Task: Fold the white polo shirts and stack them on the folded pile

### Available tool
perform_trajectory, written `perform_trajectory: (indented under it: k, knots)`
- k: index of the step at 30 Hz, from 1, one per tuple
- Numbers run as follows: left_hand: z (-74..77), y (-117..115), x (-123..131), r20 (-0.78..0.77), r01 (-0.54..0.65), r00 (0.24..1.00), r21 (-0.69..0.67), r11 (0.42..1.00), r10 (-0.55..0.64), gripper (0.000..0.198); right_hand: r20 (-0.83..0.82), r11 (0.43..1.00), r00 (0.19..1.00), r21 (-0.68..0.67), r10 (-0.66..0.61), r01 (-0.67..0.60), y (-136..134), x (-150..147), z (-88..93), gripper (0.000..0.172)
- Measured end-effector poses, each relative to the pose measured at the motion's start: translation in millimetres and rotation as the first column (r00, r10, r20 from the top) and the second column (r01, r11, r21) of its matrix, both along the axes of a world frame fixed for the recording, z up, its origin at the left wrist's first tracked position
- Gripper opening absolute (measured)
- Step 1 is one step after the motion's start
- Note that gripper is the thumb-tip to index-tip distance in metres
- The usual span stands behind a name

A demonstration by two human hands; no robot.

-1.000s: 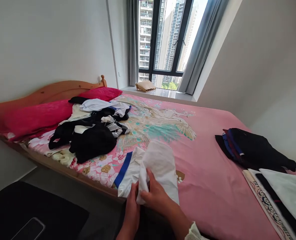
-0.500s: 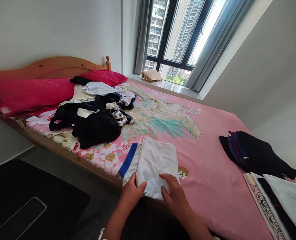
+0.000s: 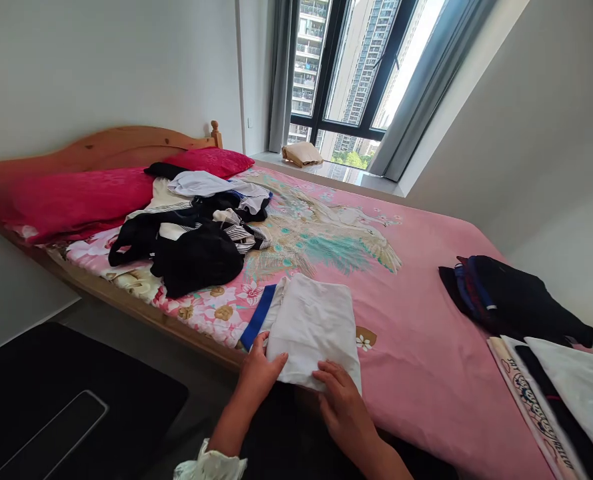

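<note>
A folded white garment [image 3: 313, 327] with a blue band [image 3: 259, 317] along its left side lies at the near edge of the bed. At its lower left corner is my left hand [image 3: 259, 370], its thumb over the cloth and its fingers at the side, closed on the fabric. My right hand [image 3: 343, 407] rests on the near right part of the garment, fingers stretched out over the cloth. The right thumb sits low by the near edge, partly hard to make out.
A loose heap of black, white and striped clothes [image 3: 201, 260] lies left, before red pillows [image 3: 86, 200]. Folded dark clothes [image 3: 511, 297] and a row of folded shirts [image 3: 571, 380] are at right. A black chair-like object [image 3: 76, 393] stands on the floor at left.
My left hand has moved slightly left and down at the garment's corner. My right hand has shifted down toward the near edge, its thumb off the cloth's top. The cloth looks smoother.
</note>
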State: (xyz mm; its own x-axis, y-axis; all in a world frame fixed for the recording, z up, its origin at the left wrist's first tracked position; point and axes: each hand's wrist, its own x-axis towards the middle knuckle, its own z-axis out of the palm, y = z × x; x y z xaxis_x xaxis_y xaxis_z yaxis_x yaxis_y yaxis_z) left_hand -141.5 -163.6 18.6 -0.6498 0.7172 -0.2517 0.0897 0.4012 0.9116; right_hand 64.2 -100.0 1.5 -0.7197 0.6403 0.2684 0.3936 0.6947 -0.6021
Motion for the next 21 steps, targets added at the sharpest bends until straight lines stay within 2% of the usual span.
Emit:
perform_trajectory:
  k: [2,4,6,8,10,12,14,16,21]
  knots:
    - [-4.0,2,1,0.220,0.003,0.975,0.128,0.992,-0.031,0.067,0.006,1.000,1.000,-0.016,0.001,-0.001,0,1,0.5,0.041]
    - [-9.7,0,-1,0.333,-0.033,0.943,0.160,0.987,-0.022,0.070,0.009,0.999,1.000,-0.032,-0.002,0.003,3,2,2.3,0.040]
    - [-16.4,-5,-5,0.234,-0.079,0.971,0.110,0.991,0.052,0.064,-0.002,0.999,1.000,-0.030,-0.021,0.021,8,1,5.3,0.035]
    - [-22.4,-12,-8,0.017,-0.112,0.994,0.067,0.991,0.111,0.053,-0.019,0.999,0.999,-0.008,-0.046,0.046,16,-5,10.3,0.032]
    - [-27.0,-19,-6,-0.195,-0.143,0.969,0.052,0.988,0.151,0.044,-0.035,0.999,0.998,0.023,-0.043,0.044,26,-17,17.4,0.031]
    - [-30.5,-26,-1,-0.323,-0.210,0.921,0.061,0.976,0.218,0.042,-0.049,0.998,0.999,0.060,-0.009,0.012,37,-35,25.3,0.034]
    - [-33.6,-32,6,-0.350,-0.269,0.895,0.069,0.961,0.276,0.042,-0.058,0.996,0.998,0.090,0.028,-0.022,49,-56,31.8,0.036]
    - [-35.2,-37,11,-0.331,-0.274,0.904,0.041,0.961,0.272,0.041,-0.060,0.994,0.997,0.101,0.042,-0.036,60,-78,35.1,0.036]
    - [-25.4,-44,8,-0.327,-0.167,0.940,-0.179,0.970,0.101,0.034,-0.017,0.994,1.000,0.111,-0.001,0.003,101,-125,32.9,0.038]
